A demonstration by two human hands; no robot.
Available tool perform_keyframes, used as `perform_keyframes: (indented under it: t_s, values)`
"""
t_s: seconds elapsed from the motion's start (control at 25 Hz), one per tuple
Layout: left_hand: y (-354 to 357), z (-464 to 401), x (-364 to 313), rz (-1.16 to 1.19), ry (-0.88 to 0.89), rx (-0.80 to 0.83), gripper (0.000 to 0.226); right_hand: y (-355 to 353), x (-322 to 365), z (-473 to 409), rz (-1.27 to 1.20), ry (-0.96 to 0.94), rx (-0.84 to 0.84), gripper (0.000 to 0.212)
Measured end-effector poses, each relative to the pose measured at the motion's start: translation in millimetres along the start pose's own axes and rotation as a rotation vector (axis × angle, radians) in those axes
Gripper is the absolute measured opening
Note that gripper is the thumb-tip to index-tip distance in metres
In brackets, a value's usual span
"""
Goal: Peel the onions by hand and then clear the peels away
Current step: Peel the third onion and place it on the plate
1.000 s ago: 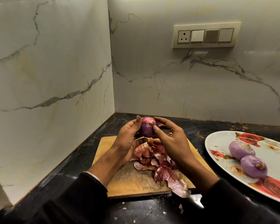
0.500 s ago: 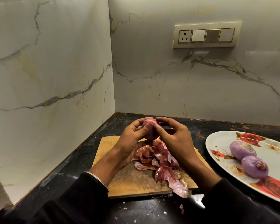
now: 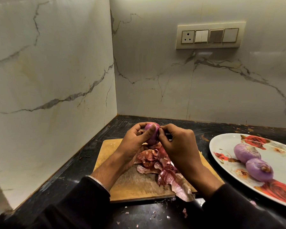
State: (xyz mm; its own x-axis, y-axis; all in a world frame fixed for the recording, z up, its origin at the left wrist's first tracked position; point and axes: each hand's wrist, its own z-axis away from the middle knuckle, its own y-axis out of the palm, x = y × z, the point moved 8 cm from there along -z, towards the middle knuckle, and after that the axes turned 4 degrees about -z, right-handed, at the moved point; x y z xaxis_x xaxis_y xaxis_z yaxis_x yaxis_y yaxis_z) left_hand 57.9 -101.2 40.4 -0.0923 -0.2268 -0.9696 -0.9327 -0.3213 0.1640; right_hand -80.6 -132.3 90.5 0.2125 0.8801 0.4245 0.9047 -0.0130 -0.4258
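Note:
A purple onion (image 3: 153,135) is held above the wooden cutting board (image 3: 132,184). My left hand (image 3: 135,142) grips it from the left, thumb across its front. My right hand (image 3: 175,144) is against the onion's right side, fingertips curled and pinching at its upper edge. A heap of reddish onion peels (image 3: 162,169) lies on the board under my hands. Two peeled onions (image 3: 247,152) (image 3: 259,170) rest on a white plate with red roses (image 3: 221,146) at the right.
The black countertop (image 3: 82,164) meets marble walls at the left and back, forming a corner. Small peel scraps (image 3: 185,212) lie on the counter in front of the board. A switch panel (image 3: 210,36) is on the back wall.
The onion has been turned in my hands. My left thumb now lies across its front, and my right fingers have curled in tighter at its upper right edge.

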Motion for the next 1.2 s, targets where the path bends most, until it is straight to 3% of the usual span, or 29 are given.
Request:
perform_keyframes:
  t_s: [0.28, 0.52, 0.84, 1.2]
  values:
    - [-2, 1, 1, -0.006, -0.038, -0.029, 0.059, 2, 1, 1, 0.11, -0.05, -0.014, 0.009]
    - [-2, 3, -3, 0.038, -0.028, -0.026, 0.059, 9, -14, 0, -0.329, 0.179, 0.03, 0.029]
    - [-4, 2, -2, 0.032, -0.036, -0.032, 0.059, 20, -37, 3, -0.621, 0.378, 0.061, 0.027]
    - [-2, 2, 1, -0.014, -0.05, -0.022, 0.059, 7, -8, 2, -0.178, 0.07, -0.002, 0.013]
